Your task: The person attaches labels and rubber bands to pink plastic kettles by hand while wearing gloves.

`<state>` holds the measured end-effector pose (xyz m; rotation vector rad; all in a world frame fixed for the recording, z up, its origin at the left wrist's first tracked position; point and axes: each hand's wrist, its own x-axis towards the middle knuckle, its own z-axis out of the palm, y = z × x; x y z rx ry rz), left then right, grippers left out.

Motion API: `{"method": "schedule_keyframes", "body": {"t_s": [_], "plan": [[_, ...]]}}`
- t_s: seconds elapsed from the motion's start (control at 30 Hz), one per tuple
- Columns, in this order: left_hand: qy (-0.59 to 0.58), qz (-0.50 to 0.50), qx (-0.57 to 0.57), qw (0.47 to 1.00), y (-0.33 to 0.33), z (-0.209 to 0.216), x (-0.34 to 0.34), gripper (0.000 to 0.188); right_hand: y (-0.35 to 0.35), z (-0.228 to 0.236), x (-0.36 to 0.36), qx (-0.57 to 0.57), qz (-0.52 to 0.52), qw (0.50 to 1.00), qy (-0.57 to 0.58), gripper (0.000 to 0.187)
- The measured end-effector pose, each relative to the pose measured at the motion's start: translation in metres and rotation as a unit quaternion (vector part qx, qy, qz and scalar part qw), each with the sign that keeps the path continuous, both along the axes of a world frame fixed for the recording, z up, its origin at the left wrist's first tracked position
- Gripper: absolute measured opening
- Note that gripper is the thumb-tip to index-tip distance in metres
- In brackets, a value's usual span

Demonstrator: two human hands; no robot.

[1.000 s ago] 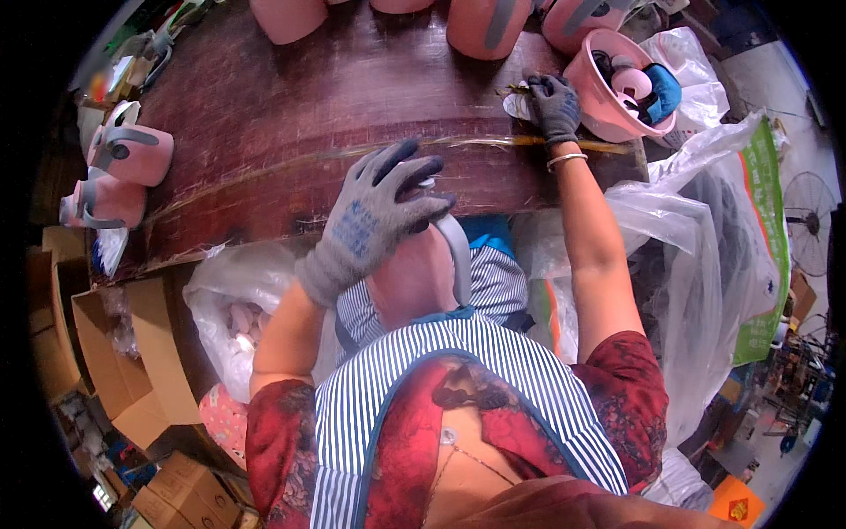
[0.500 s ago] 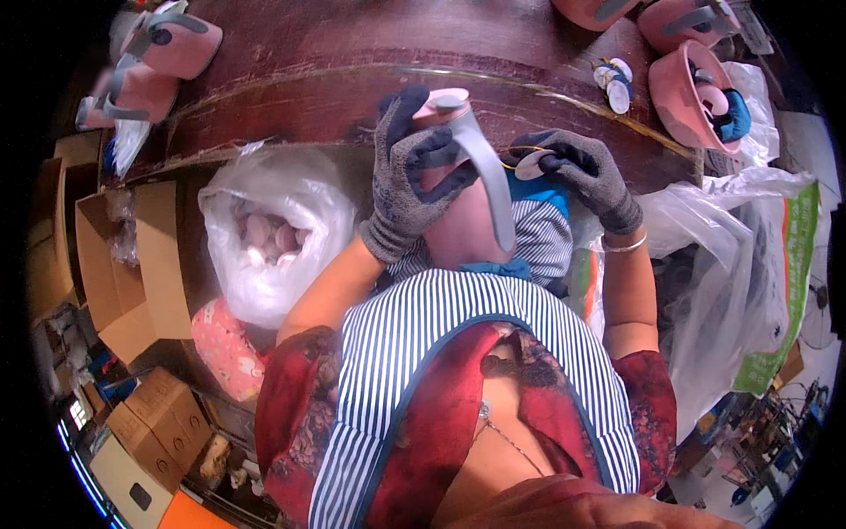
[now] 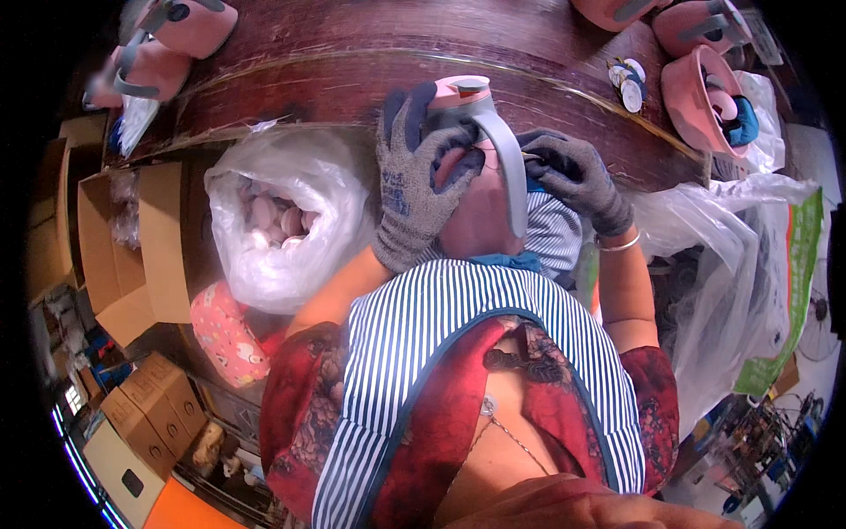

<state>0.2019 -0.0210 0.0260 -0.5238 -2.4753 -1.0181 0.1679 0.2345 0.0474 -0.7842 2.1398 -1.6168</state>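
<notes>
Bench: dark red-brown, scuffed; across 12 o'clock.
Tub: pink, 2 o'clock on bench; small disc cluster just beside.
Bag: translucent, 9 o'clock, holding pinkish discs; open carton farther out.
Pink jug: near centre, at left fingers' 3 o'clock, lid end toward 12.
Left gloved hand: fingers clamped on jug's upper side.
Right gloved hand: fingers curled, 3 o'clock of grey handle; grip, cannot tell.

my grey gloves with darker fingers, blue print on the left one, pale bangle, blue-and-white striped apron, red floral sleeves, pendant necklace
</notes>
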Motion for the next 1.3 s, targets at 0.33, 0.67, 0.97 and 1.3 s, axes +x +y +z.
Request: {"method": "schedule_keyframes", "body": {"t_s": [0.33,0.67,0.97,1.3], "plan": [[-0.173,-0.012,0.137,0.975,-0.003,0.029,0.013,0.034,0.000,-0.009,0.009,-0.006,-0.042,0.999,0.033,0.033],[-0.044,-0.007,-0.038,0.998,0.003,0.023,-0.001,0.049,-0.007,-0.018,-0.005,-0.022,-0.012,0.997,0.074,0.034],[-0.455,-0.101,0.403,0.788,-0.032,0.029,-0.010,0.018,0.005,-0.031,0.015,-0.106,-0.202,0.964,-0.138,0.032],[-0.285,-0.072,0.291,0.911,-0.010,0.037,-0.001,0.029,0.006,-0.015,0.016,-0.127,-0.181,0.966,-0.136,0.028]]}}
